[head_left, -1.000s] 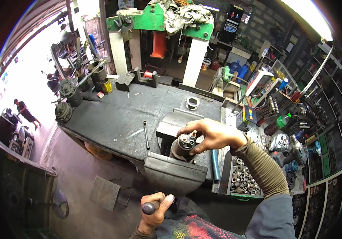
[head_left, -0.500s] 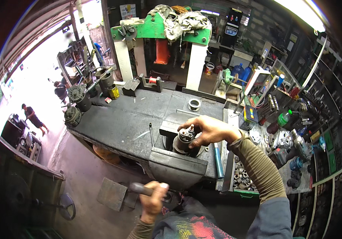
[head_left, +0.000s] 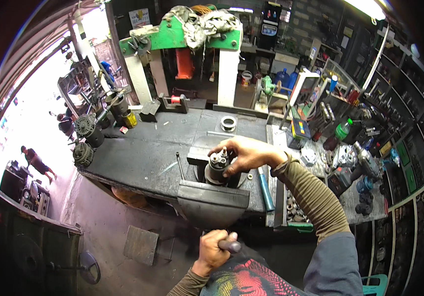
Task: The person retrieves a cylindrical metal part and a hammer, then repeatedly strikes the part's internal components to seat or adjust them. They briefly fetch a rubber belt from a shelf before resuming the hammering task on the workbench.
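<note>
My right hand (head_left: 249,154) is closed round a dark cylindrical starter solenoid (head_left: 217,172) with copper terminals on top. The solenoid stands upright between the jaws of a bench vise (head_left: 214,195); its lower end is hidden. Below the vise's front jaw, close to my body, my left hand (head_left: 214,252) is wrapped round a dark, round-ended bar, seemingly the vise handle (head_left: 231,245). Where that bar joins the vise cannot be seen. To the right of the vise lies a hammer with a blue handle (head_left: 266,192). A metal rod tool (head_left: 180,165) lies left of it.
The vise is on a dark metal workbench (head_left: 133,153). Alternators (head_left: 84,154) sit at its left end, a metal ring (head_left: 228,123) behind the vise. At right, a side table holds a green bottle (head_left: 343,129) and a power drill (head_left: 365,158). A green press frame (head_left: 172,39) rises behind.
My left hand has moved right and swung the bar's end from left to right. My right hand stays on the solenoid. The whole view has shifted slightly.
</note>
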Available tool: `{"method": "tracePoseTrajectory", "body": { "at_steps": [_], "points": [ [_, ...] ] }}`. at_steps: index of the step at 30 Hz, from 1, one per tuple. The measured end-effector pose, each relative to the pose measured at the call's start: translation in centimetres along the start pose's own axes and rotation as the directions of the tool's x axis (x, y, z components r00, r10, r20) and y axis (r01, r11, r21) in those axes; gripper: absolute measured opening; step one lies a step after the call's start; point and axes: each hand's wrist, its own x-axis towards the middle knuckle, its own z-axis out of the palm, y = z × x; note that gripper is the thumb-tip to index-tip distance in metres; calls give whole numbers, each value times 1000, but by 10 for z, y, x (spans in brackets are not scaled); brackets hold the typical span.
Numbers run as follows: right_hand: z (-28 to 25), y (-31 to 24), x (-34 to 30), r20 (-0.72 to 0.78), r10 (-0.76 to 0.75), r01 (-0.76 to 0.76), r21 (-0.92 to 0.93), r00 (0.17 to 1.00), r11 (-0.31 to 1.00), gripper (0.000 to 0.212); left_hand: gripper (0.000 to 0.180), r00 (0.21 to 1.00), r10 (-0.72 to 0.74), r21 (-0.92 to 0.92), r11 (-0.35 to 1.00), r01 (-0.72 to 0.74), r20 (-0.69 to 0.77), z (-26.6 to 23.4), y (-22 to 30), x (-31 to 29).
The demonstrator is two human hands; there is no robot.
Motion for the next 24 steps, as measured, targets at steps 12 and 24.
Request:
{"method": "tracePoseTrajectory", "body": {
  "at_steps": [12, 24],
  "points": [
    [70, 141, -79, -540, 609, -324, 533, 581, 781, 48, 67, 975, -222, 193, 958, 212, 28, -107, 36, 46],
    [93, 178, -41, -695, 538, -356, 407, 477, 841, 37, 69, 823, -75, -195, 955, 221, 564, -87, -14, 224]
  ]
}}
